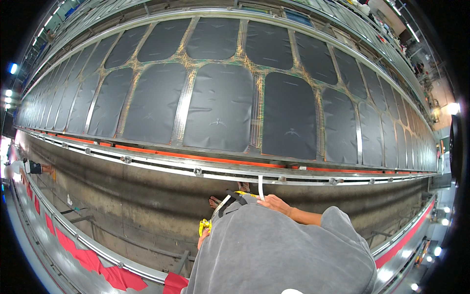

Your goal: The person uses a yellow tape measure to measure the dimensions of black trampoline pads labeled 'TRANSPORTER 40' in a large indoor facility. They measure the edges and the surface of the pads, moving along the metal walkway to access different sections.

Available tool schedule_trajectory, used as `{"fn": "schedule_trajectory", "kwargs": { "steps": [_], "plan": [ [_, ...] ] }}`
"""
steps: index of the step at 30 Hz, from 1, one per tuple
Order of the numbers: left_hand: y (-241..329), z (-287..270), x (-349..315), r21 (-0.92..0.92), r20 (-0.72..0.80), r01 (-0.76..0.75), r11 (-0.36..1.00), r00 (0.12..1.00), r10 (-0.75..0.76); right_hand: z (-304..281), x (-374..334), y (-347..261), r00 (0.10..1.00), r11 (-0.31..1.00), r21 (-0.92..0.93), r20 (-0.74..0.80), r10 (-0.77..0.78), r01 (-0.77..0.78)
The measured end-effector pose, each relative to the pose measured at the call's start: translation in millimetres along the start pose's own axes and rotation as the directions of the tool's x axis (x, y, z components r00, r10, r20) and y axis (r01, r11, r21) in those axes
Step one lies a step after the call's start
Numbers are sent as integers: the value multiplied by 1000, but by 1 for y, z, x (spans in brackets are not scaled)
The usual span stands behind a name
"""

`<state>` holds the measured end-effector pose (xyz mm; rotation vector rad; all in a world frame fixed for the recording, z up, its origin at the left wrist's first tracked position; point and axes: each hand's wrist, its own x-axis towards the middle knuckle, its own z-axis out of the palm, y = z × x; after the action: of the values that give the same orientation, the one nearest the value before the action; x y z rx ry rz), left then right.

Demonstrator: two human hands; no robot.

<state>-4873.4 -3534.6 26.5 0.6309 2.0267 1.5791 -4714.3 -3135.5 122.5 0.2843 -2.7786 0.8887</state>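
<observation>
My right hand (275, 204) is in front of my grey shirt, its fingers closed at the lower end of a narrow white strip (260, 187) that reaches up to the table's metal rail. Beside those fingers runs a flat yellow band (248, 194), partly hidden by the shirt; I cannot tell whether it joins the strip. Lower on the left, my left hand (202, 237) is mostly covered by the shirt. It is closed around a bunched yellow band (204, 226). A black strap (237, 197) and a pale strap cross at my waist.
A long table (254, 103) ahead carries dark rounded panels separated by woven yellowish strips. Its metal rail (198, 171) has bolts and an orange strip. Behind me on the left, red cloth pieces (78, 252) lie along another table. Another person (19, 167) stands far left.
</observation>
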Motion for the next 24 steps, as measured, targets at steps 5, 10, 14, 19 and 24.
{"fn": "schedule_trajectory", "kwargs": {
  "steps": [5, 10, 14, 19, 24],
  "plan": [
    [0, -2, 1, 1, 10, -3, 1000, 1000, 3, -1, 0, -3, 1000, 999, -34, 15, 6, -5],
    [0, -3, 0, 6, 10, -11, 1000, 1000, 11, 2, 0, -1, 1000, 999, -38, 7, -5, 5],
    [0, -5, -5, 18, -4, -13, 1000, 1000, 13, 4, -3, 3, 999, 998, -57, 30, -14, 15],
    [3, 0, -17, 34, -53, -17, 999, 998, 19, -7, 2, 0, 999, 999, 34, 27, -24, 23],
    [6, -1, -15, 54, -80, -28, 998, 996, 32, 4, -8, 2, 999, 998, 51, 36, -23, 21]
  ]
}}
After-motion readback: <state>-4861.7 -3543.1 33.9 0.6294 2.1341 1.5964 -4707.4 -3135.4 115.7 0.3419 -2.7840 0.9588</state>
